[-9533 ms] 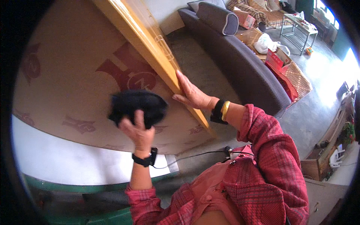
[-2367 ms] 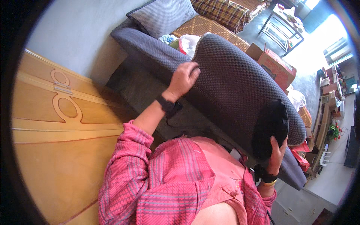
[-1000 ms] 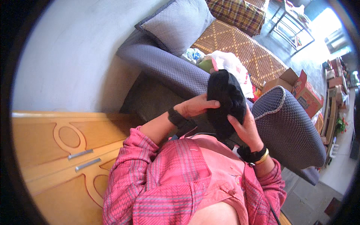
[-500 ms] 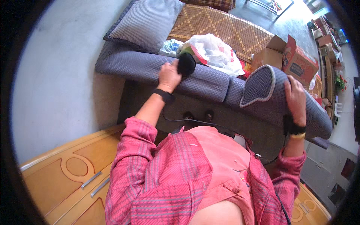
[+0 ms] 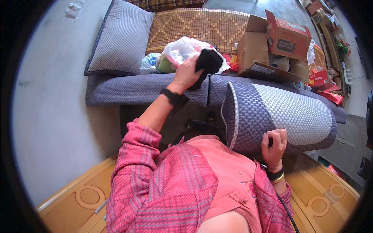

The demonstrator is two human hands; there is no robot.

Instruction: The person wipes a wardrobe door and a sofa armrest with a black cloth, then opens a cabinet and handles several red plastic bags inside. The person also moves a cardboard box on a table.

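Grey wall fills the left of the view, and below it, along the lower edge, runs a yellow wooden panel [image 5: 74, 200] with carved oval shapes; ahead stands a grey-blue sofa [image 5: 128, 91] whose back rail crosses the middle of the view. On the sofa's seat lies a woven straw mat [image 5: 198, 25] with a diamond pattern; a grey cushion [image 5: 118, 39] leans at the sofa's left end. Near the middle of the seat, just behind the back rail, sit a white plastic bag [image 5: 182, 48] and a smaller bluish bag [image 5: 149, 64]; toward the sofa's right end stands an open cardboard box [image 5: 252, 46], with a red box [image 5: 287, 37] on top of it.

The left hand [image 5: 186, 73] is raised over the middle of the back rail, fingers closed around a black cloth [image 5: 208, 62], which hangs from the grip just in front of the white bag; a black band sits on that wrist. The right hand [image 5: 274, 143] grips the lower edge of a large grey-blue seat cushion [image 5: 279, 116], fingers curled tight into its fabric; this cushion is tipped up on edge against the near side of the back rail, right of centre, its white-piped end facing left. The person wears a pink checked shirt.
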